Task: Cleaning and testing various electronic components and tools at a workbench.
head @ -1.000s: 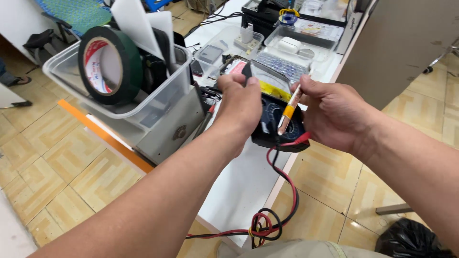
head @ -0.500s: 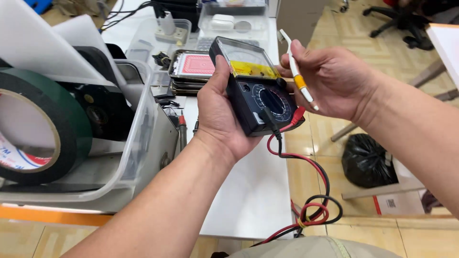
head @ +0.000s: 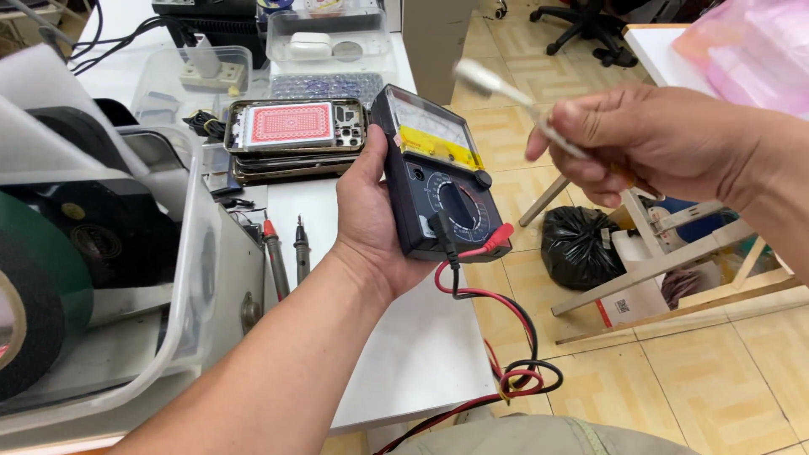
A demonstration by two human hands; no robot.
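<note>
My left hand (head: 371, 223) grips a black analog multimeter (head: 438, 173) by its left side, holding it tilted over the white table's right edge (head: 421, 354). Red and black leads (head: 506, 337) plug into its bottom and coil below. My right hand (head: 649, 143) is raised to the right of the meter, apart from it. It pinches a thin white pen-like tool (head: 514, 97), blurred by motion, whose tip points up and left above the meter.
Two probes (head: 286, 248) lie on the table beside a clear plastic bin (head: 194, 278) holding a large roll of green tape (head: 34, 312). Stacked phone frames with a red card (head: 291, 126) sit behind. A black bag (head: 581, 244) and wooden frame (head: 674, 261) are on the tiled floor.
My right hand has pulled away from the meter toward the right and lifted with the white tool. The view has shifted right; the meter stays in my left hand.
</note>
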